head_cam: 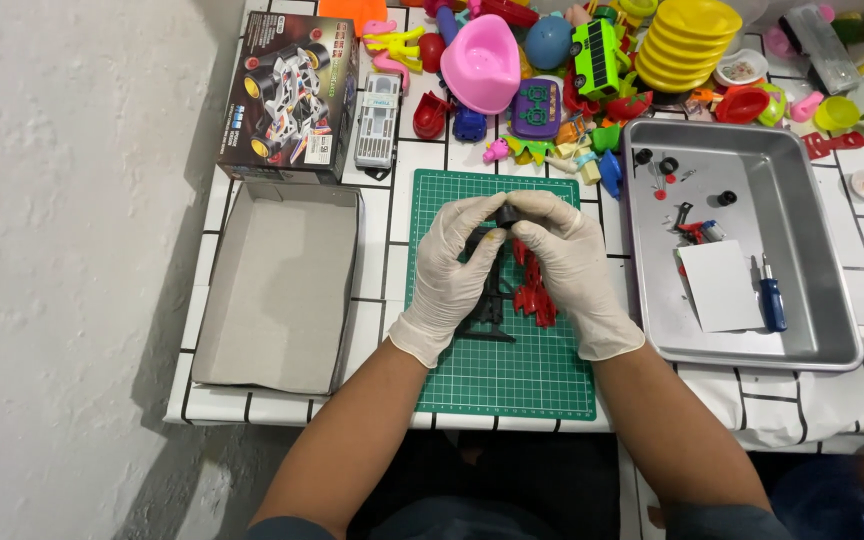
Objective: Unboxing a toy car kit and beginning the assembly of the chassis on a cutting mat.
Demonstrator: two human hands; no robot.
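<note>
We've got both white-gloved hands, left hand (449, 268) and right hand (569, 265), pinched together around a small black plastic toy part (500, 216) held just above the green gridded cutting mat (512, 375). Our worry is it pops loose among the red plastic pieces (533, 290) below. The white tiled table (397, 170) is packed: grey metal tray (812, 300), open cardboard box (277, 285).
</note>
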